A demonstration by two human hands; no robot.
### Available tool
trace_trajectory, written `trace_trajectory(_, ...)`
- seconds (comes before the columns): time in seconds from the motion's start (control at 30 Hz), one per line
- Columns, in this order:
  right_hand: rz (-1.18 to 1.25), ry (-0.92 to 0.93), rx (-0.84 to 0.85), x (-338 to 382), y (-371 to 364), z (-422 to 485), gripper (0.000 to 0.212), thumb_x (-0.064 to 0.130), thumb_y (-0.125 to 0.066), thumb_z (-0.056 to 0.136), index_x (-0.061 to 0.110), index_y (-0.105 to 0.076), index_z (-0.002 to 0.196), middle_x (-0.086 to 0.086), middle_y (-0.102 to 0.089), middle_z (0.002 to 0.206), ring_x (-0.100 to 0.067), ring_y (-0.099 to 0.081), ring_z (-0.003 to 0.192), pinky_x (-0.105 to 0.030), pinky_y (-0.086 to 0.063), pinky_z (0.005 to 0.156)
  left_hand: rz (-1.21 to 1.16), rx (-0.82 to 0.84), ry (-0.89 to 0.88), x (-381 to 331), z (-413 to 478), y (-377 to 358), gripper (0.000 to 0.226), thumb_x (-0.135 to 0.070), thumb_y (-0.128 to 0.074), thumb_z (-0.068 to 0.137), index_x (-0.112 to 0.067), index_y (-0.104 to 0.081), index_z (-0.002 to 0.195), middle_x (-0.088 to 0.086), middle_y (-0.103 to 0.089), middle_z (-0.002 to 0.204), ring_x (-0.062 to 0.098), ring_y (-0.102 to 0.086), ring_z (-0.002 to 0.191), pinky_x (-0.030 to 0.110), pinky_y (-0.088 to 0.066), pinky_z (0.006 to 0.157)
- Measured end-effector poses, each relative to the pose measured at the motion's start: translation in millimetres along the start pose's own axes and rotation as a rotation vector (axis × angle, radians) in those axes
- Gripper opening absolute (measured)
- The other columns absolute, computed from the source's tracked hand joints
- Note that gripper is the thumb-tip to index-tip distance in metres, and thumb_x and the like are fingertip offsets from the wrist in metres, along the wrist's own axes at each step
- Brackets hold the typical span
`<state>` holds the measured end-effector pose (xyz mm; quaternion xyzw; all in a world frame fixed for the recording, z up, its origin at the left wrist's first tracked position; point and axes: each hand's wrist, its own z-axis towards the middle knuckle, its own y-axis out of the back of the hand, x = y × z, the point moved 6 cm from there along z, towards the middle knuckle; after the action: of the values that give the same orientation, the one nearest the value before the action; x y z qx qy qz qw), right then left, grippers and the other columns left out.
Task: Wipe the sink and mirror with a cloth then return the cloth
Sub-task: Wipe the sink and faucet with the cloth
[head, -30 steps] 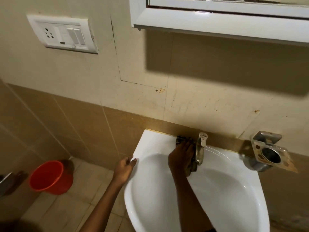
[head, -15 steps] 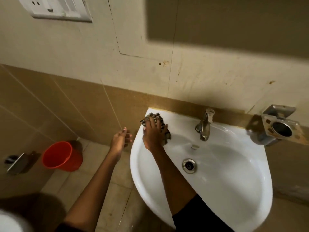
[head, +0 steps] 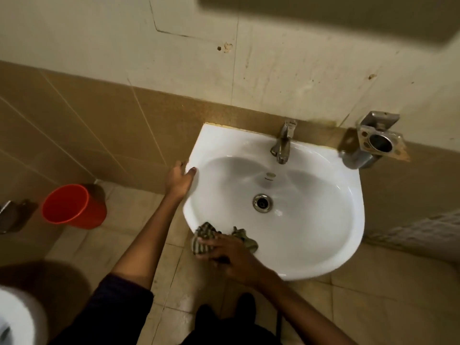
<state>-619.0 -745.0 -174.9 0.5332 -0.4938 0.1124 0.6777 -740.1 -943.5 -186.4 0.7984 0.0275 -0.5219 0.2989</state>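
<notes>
A white wall-hung sink (head: pixel 331 235) fills the middle right, with a metal tap (head: pixel 282 143) at its back and a drain (head: pixel 262 202) in the bowl. My right hand (head: pixel 231 255) presses a dark checked cloth (head: pixel 204 239) onto the sink's front left rim. My left hand (head: pixel 179 180) grips the sink's left edge, thumb on the rim. The mirror is out of view; only its shadow falls on the wall at the top.
A metal holder (head: pixel 375 143) sticks out of the wall right of the sink. An orange bucket (head: pixel 72 206) stands on the tiled floor at the left. A white toilet edge (head: pixel 17 317) shows at the bottom left, and a metal fitting (head: pixel 10 215) at the far left.
My right hand has slid the cloth from the tap along the left rim to the front edge. My left hand came back onto the sink's left edge. The view has tilted down.
</notes>
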Motion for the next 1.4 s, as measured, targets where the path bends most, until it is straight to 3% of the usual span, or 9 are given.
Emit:
trace_trajectory(0.3, 0.072, -0.285, 0.199, -69.3, 88.4, -124.9, 0.028, -0.007, -0.070, 0.068, 0.010, -0.077, 0.089, 0.016, -0.066, 0.115, 0.017, -0.050, 0.113, -0.010, -0.037, 0.100, 0.332, -0.109, -0.322, 3.3, -24.5, -22.6, 0.051, 0.003, -0.039, 0.091, -0.003, -0.032, 0.141, 0.017, -0.028, 0.153, 0.031, -0.019, 0.144, 0.037, -0.015, 0.117)
trace_trajectory(0.37, 0.079, -0.358, 0.234, -83.3, 97.2, -135.7, 0.029, -0.004, -0.071, 0.068, 0.013, -0.076, 0.090, 0.034, -0.065, 0.105, 0.016, -0.052, 0.111, -0.013, -0.037, 0.103, 0.345, -0.116, -0.318, 5.7, -22.0, -24.8, 0.053, 0.006, -0.037, 0.090, -0.004, -0.030, 0.142, 0.017, -0.025, 0.154, 0.030, -0.015, 0.145, 0.037, -0.013, 0.118)
trace_trajectory(0.5, 0.110, -0.422, 0.349, -103.3, 121.3, -144.9, 0.019, 0.010, -0.075, 0.074, 0.023, -0.075, 0.088, 0.006, -0.071, 0.111, 0.003, -0.058, 0.111, -0.015, -0.040, 0.098, 0.383, -0.126, -0.299, 8.8, -18.5, -28.8, 0.057, 0.009, -0.033, 0.089, -0.005, -0.026, 0.144, 0.015, -0.022, 0.156, 0.028, -0.010, 0.146, 0.038, -0.013, 0.120)
trace_trajectory(0.63, -0.001, -0.576, 0.286, -148.7, 177.0, -145.8, 0.031, 0.018, -0.078, 0.073, 0.042, -0.068, 0.089, 0.018, -0.069, 0.101, -0.002, -0.062, 0.102, -0.039, -0.038, 0.106, 0.390, -0.143, -0.309, 14.8, -19.6, -23.3, 0.058, 0.011, -0.033, 0.088, -0.004, -0.027, 0.143, 0.016, -0.021, 0.155, 0.029, -0.010, 0.146, 0.038, -0.012, 0.120)
trace_trajectory(0.77, -0.998, -0.495, 0.404, -208.0, 216.0, -108.3, 0.037, 0.023, -0.051, 0.088, 0.031, -0.056, 0.123, 0.004, -0.041, 0.148, -0.011, -0.015, 0.145, -0.054, 0.002, 0.116, 0.387, -0.136, -0.306, 18.4, -13.7, -37.6, 0.058, 0.012, -0.031, 0.087, -0.005, -0.028, 0.143, 0.017, -0.022, 0.155, 0.029, -0.010, 0.146, 0.039, -0.012, 0.120)
trace_trajectory(0.83, -1.079, -0.481, 0.319, -207.7, 221.7, -92.1, 0.045, 0.026, -0.051, 0.087, 0.027, -0.048, 0.132, 0.000, -0.029, 0.154, -0.010, -0.007, 0.146, -0.058, 0.006, 0.114, 0.386, -0.142, -0.313, 15.3, -10.0, -32.0, 0.058, 0.011, -0.031, 0.087, -0.005, -0.028, 0.142, 0.016, -0.022, 0.155, 0.029, -0.010, 0.146, 0.039, -0.012, 0.120)
trace_trajectory(1.1, -0.585, -0.904, 0.273, -130.0, 122.3, -131.9, 0.043, 0.025, -0.032, 0.100, 0.033, -0.033, 0.142, -0.004, -0.021, 0.157, -0.026, -0.012, 0.145, -0.054, -0.009, 0.114, 0.409, -0.140, -0.307, 12.5, -13.4, -30.8, 0.058, 0.010, -0.031, 0.088, -0.007, -0.027, 0.143, 0.015, -0.022, 0.155, 0.028, -0.009, 0.146, 0.041, -0.014, 0.120)
trace_trajectory(1.27, -0.038, -0.645, 0.244, -45.6, 24.5, -37.5, 0.040, 0.021, -0.039, 0.098, 0.030, -0.044, 0.137, -0.005, -0.042, 0.148, -0.029, -0.039, 0.133, -0.033, -0.029, 0.108, 0.418, -0.150, -0.306, 10.1, -14.1, -31.0, 0.058, 0.009, -0.031, 0.087, -0.007, -0.027, 0.143, 0.016, -0.022, 0.155, 0.028, -0.010, 0.146, 0.042, -0.014, 0.120)
trace_trajectory(1.4, -0.186, -0.527, 0.325, -74.7, 41.2, -48.2, 0.038, 0.028, -0.042, 0.097, 0.038, -0.046, 0.134, -0.007, -0.053, 0.138, -0.030, -0.050, 0.122, -0.033, -0.036, 0.102, 0.429, -0.140, -0.307, 10.5, -13.9, -30.4, 0.057, 0.008, -0.030, 0.089, -0.008, -0.027, 0.143, 0.015, -0.021, 0.156, 0.027, -0.009, 0.147, 0.041, -0.013, 0.120)
